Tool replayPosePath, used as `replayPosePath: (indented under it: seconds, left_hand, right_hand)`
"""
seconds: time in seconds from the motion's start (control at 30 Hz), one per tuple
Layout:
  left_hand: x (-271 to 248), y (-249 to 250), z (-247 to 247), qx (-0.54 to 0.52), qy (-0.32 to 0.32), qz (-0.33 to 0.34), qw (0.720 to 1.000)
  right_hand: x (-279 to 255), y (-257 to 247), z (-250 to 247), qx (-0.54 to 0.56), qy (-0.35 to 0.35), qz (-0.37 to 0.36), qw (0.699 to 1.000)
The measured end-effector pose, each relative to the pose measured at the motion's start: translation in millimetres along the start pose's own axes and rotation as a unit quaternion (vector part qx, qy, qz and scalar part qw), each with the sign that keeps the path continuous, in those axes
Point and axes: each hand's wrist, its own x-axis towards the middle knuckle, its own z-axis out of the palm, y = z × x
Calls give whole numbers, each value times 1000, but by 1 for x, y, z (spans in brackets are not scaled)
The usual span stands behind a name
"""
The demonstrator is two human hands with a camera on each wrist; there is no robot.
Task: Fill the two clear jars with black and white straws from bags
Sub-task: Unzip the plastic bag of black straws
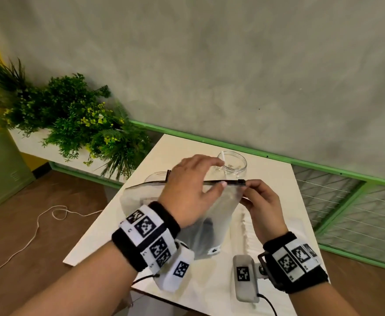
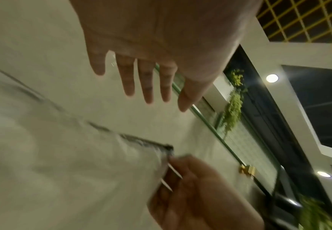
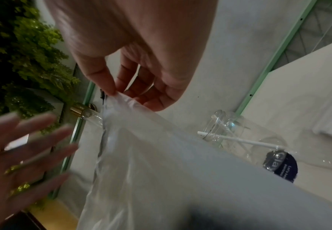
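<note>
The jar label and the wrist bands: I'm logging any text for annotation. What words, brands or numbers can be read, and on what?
"Gla": large white letters, cut off, on the jar's dark round label.
Smaller white lines on that label: too blurred to read.
Wrist bands: square black-and-white code patterns; the tiny marks beside them are illegible.

— What colours do you have by your fingers (image 1: 247,187)?
— A frosted clear bag (image 1: 219,215) with a black zip strip (image 1: 230,182) at your fingers; beyond them a clear jar (image 1: 234,165) holding a white straw (image 1: 222,157).
— And beneath?
— A cream counter (image 1: 275,201); your wristbands (image 1: 146,236) are black with black-and-white square codes.
</note>
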Motion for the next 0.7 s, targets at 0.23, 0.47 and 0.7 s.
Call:
replayPosePath:
  seconds: [0.23,0.47,0.7]
  left_hand:
    - [31,8,43,-59,-55,-29,996]
    - [36,11,43,-36,-70,-29,997]
    - [16,-20,22,85,-46,-30,995]
  right_hand:
    - [-9,-7,-1,-50,-17,-3,999]
    - [-5,-12,9,-88,20,1,996]
    - [0,-11,22,-83,67,6,994]
